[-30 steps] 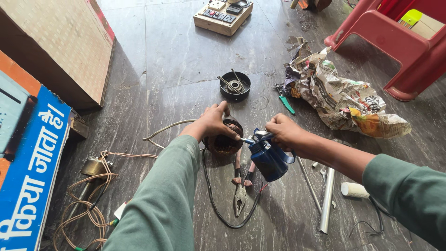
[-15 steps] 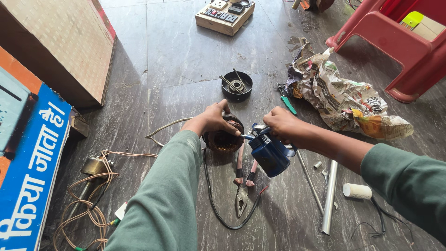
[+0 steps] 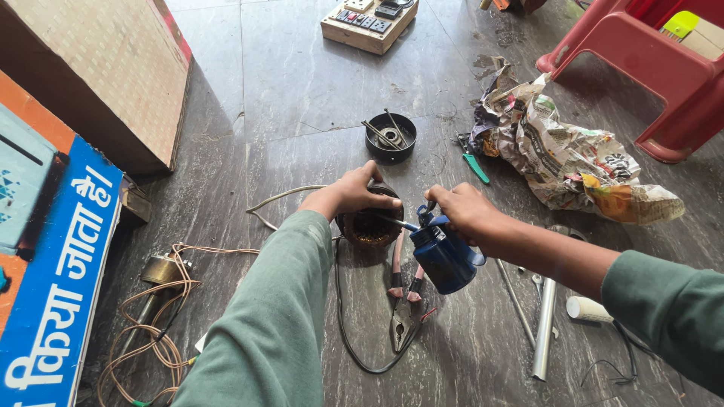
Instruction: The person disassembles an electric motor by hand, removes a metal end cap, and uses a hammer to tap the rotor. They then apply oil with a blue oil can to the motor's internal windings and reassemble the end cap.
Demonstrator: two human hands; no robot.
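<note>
A round motor part with copper windings (image 3: 369, 226) sits on the grey stone floor. My left hand (image 3: 356, 190) grips its upper rim. My right hand (image 3: 461, 211) holds a dark blue oil can (image 3: 443, 260) by its top, tilted, with the thin spout reaching left over the motor part's inside. Both arms wear green sleeves. A pair of pliers with reddish handles (image 3: 402, 298) lies on the floor just below the oil can, and a black cable (image 3: 343, 309) loops around it.
A black round cap with a bearing and rods (image 3: 390, 137) lies beyond the hands. Crumpled newspaper (image 3: 566, 154), a red plastic stool (image 3: 664, 75), a wooden switch board (image 3: 367, 22), a cardboard box (image 3: 98, 75), a metal pipe (image 3: 544, 324) and a small motor with copper wire (image 3: 158, 275) surround the spot.
My right hand has brought the oil can a little left, so its spout now reaches over the motor part. My left hand stays on the motor part.
</note>
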